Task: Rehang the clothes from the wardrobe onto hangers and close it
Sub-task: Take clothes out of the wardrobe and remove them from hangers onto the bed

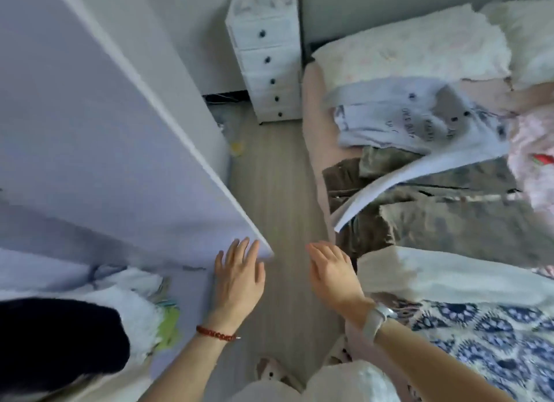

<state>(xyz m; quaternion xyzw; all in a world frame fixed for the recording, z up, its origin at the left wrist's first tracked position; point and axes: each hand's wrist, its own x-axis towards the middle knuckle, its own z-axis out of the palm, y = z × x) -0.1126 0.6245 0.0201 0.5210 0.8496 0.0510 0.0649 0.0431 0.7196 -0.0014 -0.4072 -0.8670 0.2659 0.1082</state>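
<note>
Nearest, at 6 o'clock: pale trousers [344, 383], slippered foot. Left hand [238, 277], fingers straight, flat against lower corner of white flat-panel wardrobe door [120, 137]; stiff, light, best pushed at its free edge, which runs toward 11 o'clock. Right hand [334, 271] spread, empty. Clothes heap [419, 149] on bed at 2 o'clock: soft, limp.

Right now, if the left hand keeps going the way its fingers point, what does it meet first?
The wardrobe door. The left hand is open, its straight fingers at the door's lower corner, seemingly already touching its face. Depth is unclear, so contact may be just short.
</note>
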